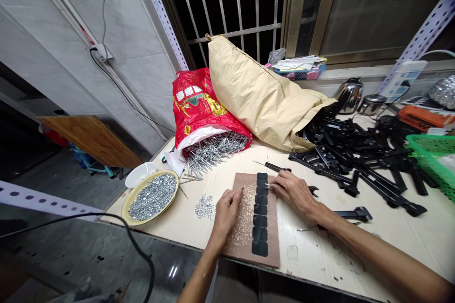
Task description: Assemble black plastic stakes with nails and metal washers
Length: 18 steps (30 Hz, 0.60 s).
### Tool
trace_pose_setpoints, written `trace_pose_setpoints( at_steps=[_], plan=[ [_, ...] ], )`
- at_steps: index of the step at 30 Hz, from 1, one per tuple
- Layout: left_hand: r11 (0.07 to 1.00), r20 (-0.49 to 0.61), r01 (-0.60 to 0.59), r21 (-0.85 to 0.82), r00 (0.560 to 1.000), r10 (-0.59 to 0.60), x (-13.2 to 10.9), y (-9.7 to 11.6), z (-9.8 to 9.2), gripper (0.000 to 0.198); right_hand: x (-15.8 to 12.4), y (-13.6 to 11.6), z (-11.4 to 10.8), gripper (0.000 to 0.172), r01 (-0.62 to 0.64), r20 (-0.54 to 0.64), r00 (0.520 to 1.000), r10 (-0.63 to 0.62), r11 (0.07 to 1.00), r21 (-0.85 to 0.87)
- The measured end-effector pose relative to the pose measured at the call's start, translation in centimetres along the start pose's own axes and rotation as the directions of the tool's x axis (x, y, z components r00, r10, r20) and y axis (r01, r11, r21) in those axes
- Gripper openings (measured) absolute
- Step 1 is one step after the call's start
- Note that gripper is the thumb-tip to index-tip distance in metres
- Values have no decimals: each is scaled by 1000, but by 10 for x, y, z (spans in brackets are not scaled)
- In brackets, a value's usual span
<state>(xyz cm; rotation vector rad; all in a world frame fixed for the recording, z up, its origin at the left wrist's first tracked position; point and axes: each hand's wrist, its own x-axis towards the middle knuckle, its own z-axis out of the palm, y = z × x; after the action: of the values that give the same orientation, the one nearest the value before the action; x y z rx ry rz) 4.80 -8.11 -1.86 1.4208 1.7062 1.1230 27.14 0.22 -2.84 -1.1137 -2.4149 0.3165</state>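
Note:
A brown board (273,241) lies at the table's front edge, with a column of rounded black pads (260,221) on it. Small pale bits (243,222) are scattered over its left half. My left hand (227,210) is over the board's left edge, thumb and fingers pinched; what they hold, if anything, is too small to name. My right hand (293,191) is closed at the board's right edge, pinching a thin metal piece (269,184) that reaches over the upper pads. Left of the board sits a small heap of clear or silvery pieces (205,206).
A yellow bowl (125,210) of small metal parts stands at left. Long nails or screws (206,154) spill from a red bag (194,99). Black plastic-looking parts (341,147) lie heaped by a tan paper sack (256,90). A green basket (432,151) stands far right.

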Motion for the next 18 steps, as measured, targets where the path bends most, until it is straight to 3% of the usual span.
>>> trace_pose_setpoints(
  at_steps=[4,7,9,11,13,16,18],
  plan=[
    [991,2,-78,104,997,78,-5,-6,1,34,19,14,6,20,19,-12,1000,-18,1000,9],
    [990,-8,-83,116,996,85,-6,-9,4,34,14,8,11,21,59,-16,998,-59,998,29],
    [990,-19,-73,118,997,76,-6,-11,5,34,-2,-4,15,22,169,4,985,-170,984,60],
    [991,-34,-55,120,998,60,-6,-12,5,34,-18,-16,17,23,353,60,931,-360,930,101],
    [992,-49,-35,124,998,41,-5,-12,5,35,-24,-21,15,23,442,103,884,-455,888,124],
    [992,-57,-21,124,998,29,-5,-11,5,35,-11,-16,5,22,261,40,964,-264,962,78],
    [992,-54,-20,122,998,26,-5,-10,5,35,-3,-13,3,22,163,-17,987,-162,986,42]
  ],
)
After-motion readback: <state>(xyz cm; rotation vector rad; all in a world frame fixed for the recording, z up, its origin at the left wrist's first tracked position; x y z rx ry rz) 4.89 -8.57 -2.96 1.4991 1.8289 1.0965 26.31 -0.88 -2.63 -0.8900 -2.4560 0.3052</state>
